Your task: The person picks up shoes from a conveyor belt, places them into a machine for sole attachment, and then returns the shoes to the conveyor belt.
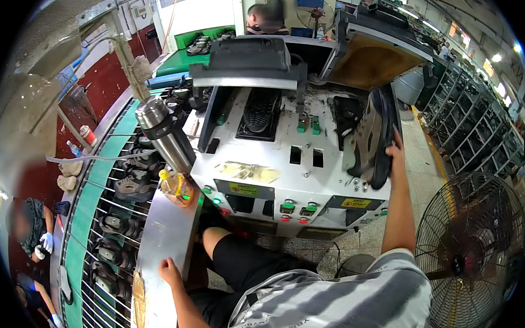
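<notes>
My right hand (pixel 395 149) grips a grey-brown shoe (pixel 364 142) by its dark sole, holding it upright and tilted over the right side of a white two-station press machine (pixel 238 150). The fingers behind the sole are partly hidden. Behind the shoe lies a dark well (pixel 347 114) under a raised lid (pixel 366 60) with an amber-brown inner face. In the left station, under another raised lid (pixel 249 59), a shoe with a black treaded sole (pixel 262 109) lies sole up. My left hand (pixel 170 272) is curled closed above the metal bench (pixel 160 242), with nothing visible in it.
A steel thermos (pixel 164 133) and a yellow-capped bottle (pixel 177 189) stand by the machine's left corner. Further left, shoes (pixel 121 226) sit on a roller rack beside a green conveyor (pixel 88 201). A caged fan (pixel 471 254) stands right. Gloved co-workers (pixel 40 232) are far left.
</notes>
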The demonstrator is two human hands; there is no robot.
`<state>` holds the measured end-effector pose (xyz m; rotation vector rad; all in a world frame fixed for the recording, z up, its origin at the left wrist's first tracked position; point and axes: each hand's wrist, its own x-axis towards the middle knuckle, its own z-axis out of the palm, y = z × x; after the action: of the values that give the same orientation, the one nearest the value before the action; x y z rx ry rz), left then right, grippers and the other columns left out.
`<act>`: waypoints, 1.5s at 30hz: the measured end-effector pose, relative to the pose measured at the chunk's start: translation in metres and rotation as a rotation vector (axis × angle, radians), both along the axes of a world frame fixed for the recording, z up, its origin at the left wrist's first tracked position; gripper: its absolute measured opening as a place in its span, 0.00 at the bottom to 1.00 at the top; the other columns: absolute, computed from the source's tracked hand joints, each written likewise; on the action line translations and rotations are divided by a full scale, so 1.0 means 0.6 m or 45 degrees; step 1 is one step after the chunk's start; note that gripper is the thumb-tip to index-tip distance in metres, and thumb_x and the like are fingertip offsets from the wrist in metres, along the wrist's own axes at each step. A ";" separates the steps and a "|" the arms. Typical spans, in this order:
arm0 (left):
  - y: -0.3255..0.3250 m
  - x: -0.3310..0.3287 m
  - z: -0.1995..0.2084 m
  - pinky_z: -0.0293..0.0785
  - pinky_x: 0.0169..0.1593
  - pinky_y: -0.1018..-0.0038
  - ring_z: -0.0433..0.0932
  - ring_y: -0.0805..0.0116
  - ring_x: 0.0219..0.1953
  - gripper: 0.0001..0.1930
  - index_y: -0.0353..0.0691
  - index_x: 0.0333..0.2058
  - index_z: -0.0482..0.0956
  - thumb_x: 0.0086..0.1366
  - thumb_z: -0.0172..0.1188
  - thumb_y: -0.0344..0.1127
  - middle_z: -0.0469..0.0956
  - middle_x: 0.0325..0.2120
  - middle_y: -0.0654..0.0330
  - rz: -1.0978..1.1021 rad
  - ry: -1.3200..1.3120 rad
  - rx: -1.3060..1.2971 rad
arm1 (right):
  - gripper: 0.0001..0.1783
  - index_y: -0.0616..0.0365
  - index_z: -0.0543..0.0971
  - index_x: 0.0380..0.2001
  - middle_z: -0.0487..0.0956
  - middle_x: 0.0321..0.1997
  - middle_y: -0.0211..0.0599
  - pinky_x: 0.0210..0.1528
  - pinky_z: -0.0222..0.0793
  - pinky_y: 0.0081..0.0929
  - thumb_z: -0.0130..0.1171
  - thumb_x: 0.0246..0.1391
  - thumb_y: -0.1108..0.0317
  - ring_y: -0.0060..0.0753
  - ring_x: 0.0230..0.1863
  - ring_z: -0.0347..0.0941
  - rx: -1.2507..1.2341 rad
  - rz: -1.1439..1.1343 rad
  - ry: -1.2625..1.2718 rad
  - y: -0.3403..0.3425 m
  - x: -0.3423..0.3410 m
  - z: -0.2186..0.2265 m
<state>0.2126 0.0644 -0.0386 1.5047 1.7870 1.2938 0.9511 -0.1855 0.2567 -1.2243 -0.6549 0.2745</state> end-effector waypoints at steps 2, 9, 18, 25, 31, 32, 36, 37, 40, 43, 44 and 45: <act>-0.002 0.023 -0.006 0.64 0.17 0.74 0.64 0.75 0.11 0.18 0.37 0.16 0.65 0.64 0.56 0.34 0.64 0.10 0.64 0.035 -0.452 -0.240 | 0.44 0.51 0.67 0.66 0.76 0.42 0.34 0.36 0.68 0.21 0.55 0.37 0.74 0.21 0.35 0.71 -0.229 -0.262 -0.033 0.020 0.090 0.040; 0.000 0.025 -0.029 0.64 0.15 0.73 0.68 0.70 0.09 0.17 0.37 0.19 0.64 0.65 0.54 0.36 0.65 0.12 0.63 0.179 -0.317 -0.097 | 0.49 0.57 0.69 0.63 0.78 0.52 0.51 0.50 0.70 0.33 0.64 0.30 0.60 0.42 0.50 0.76 -0.995 -0.479 -0.338 0.207 0.268 0.079; 0.001 0.200 0.016 0.72 0.34 0.72 0.72 0.71 0.26 0.14 0.32 0.25 0.79 0.62 0.56 0.38 0.78 0.21 0.60 0.086 -0.416 -0.190 | 0.44 0.45 0.65 0.67 0.66 0.65 0.56 0.63 0.63 0.43 0.54 0.48 0.38 0.56 0.63 0.66 -1.733 -0.533 -0.617 0.239 0.187 -0.009; -0.138 0.616 0.102 0.75 0.42 0.70 0.80 0.63 0.37 0.14 0.35 0.38 0.81 0.61 0.60 0.40 0.82 0.33 0.53 -1.758 0.097 -0.627 | 0.07 0.63 0.68 0.25 0.66 0.23 0.35 0.31 0.59 0.29 0.52 0.57 0.74 0.29 0.27 0.62 -0.351 -0.732 -0.672 -0.089 -0.040 -0.206; -0.163 0.778 0.133 0.75 0.45 0.63 0.81 0.55 0.41 0.15 0.37 0.43 0.81 0.62 0.54 0.38 0.82 0.36 0.48 -2.003 0.422 -0.574 | 0.10 0.55 0.67 0.25 0.63 0.22 0.26 0.31 0.58 0.27 0.51 0.57 0.63 0.24 0.24 0.57 0.138 -0.674 1.010 -0.224 -0.079 -0.346; -0.148 0.783 0.145 0.74 0.45 0.62 0.81 0.52 0.42 0.14 0.36 0.43 0.81 0.63 0.50 0.35 0.82 0.36 0.47 -2.063 0.391 -0.467 | 0.11 0.54 0.68 0.25 0.63 0.22 0.25 0.31 0.58 0.28 0.51 0.57 0.62 0.25 0.24 0.57 0.197 -0.477 1.059 -0.239 -0.079 -0.361; -0.154 0.727 0.152 0.75 0.44 0.67 0.81 0.54 0.37 0.11 0.37 0.37 0.82 0.62 0.53 0.33 0.83 0.32 0.52 -1.847 0.264 -0.468 | 0.06 0.54 0.71 0.26 0.64 0.21 0.24 0.25 0.56 0.26 0.52 0.56 0.67 0.20 0.22 0.57 -0.242 -0.597 0.546 -0.203 -0.137 -0.365; -0.147 0.696 0.156 0.75 0.43 0.68 0.81 0.57 0.37 0.11 0.36 0.37 0.82 0.63 0.54 0.34 0.83 0.32 0.53 -1.776 0.239 -0.523 | 0.03 0.55 0.73 0.26 0.68 0.22 0.25 0.25 0.58 0.23 0.55 0.53 0.72 0.19 0.22 0.61 -0.408 -0.500 0.356 -0.177 -0.176 -0.368; -0.104 0.554 0.095 0.76 0.40 0.71 0.81 0.68 0.33 0.11 0.34 0.37 0.83 0.65 0.55 0.35 0.84 0.32 0.54 -1.269 -0.168 -0.491 | 0.06 0.58 0.75 0.27 0.73 0.23 0.30 0.29 0.66 0.21 0.62 0.46 0.77 0.21 0.25 0.70 -0.504 0.087 -0.390 -0.037 -0.306 -0.295; -0.072 0.370 0.071 0.74 0.36 0.76 0.79 0.73 0.29 0.13 0.32 0.32 0.83 0.67 0.54 0.35 0.81 0.25 0.60 -0.678 -0.174 -0.182 | 0.10 0.59 0.76 0.30 0.75 0.26 0.41 0.34 0.72 0.36 0.64 0.42 0.71 0.47 0.29 0.75 -0.286 0.183 -0.949 0.147 -0.351 -0.225; -0.068 0.295 0.043 0.74 0.35 0.75 0.78 0.73 0.28 0.12 0.32 0.31 0.82 0.67 0.56 0.35 0.81 0.24 0.60 -0.389 -0.369 -0.285 | 0.15 0.60 0.75 0.36 0.76 0.34 0.45 0.41 0.72 0.38 0.64 0.42 0.70 0.50 0.37 0.75 -0.250 0.148 -0.964 0.220 -0.363 -0.207; -0.070 0.233 0.039 0.73 0.34 0.76 0.77 0.73 0.26 0.13 0.31 0.30 0.81 0.67 0.55 0.35 0.80 0.23 0.61 -0.221 -0.347 -0.213 | 0.24 0.61 0.73 0.45 0.75 0.43 0.50 0.50 0.70 0.39 0.65 0.43 0.69 0.51 0.47 0.74 -0.325 0.147 -0.920 0.291 -0.358 -0.193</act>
<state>0.3525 0.0226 -0.0150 1.2928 1.5156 1.1698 0.7362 -0.0111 0.1411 -1.5402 -1.3471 -0.0028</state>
